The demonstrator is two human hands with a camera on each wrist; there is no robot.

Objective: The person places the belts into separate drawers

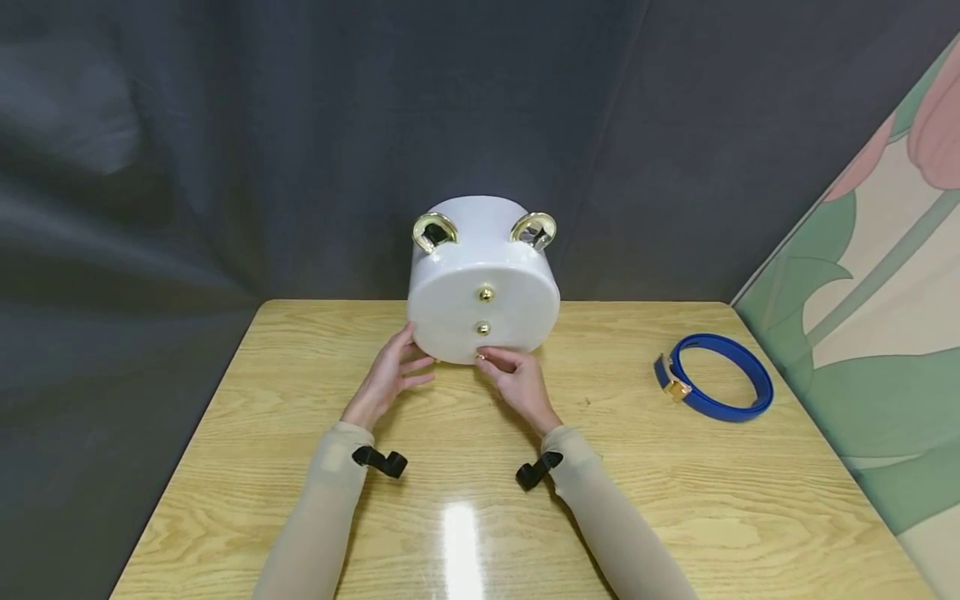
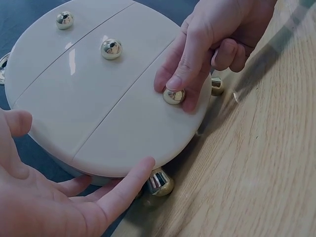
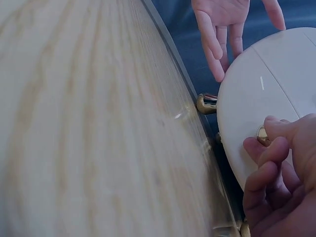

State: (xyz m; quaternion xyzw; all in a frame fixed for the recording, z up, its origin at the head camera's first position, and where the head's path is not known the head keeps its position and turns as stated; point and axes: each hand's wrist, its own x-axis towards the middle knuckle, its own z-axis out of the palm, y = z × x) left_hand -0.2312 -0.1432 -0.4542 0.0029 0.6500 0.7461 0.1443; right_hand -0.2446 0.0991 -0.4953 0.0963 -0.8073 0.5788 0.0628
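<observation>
A round white drawer box [image 1: 450, 312] with gold ear-shaped rings stands near the back edge of the table. Three gold knobs run down its front, and seams between the drawers show in the left wrist view. My right hand [image 1: 525, 390] pinches the lowest gold knob [image 2: 174, 96] between thumb and fingers. At the box's lower left edge is my left hand [image 1: 386, 377], its fingers extended, one fingertip touching the rim beside a gold foot [image 2: 160, 182]. The drawers look flush with the front.
A coiled blue belt [image 1: 731, 412] with a gold buckle [image 1: 678, 389] lies on the right of the wooden table [image 1: 300, 367]. Behind the table hangs a dark curtain [image 1: 337, 150], and a flower-patterned cloth [image 1: 892, 400] runs along the right side.
</observation>
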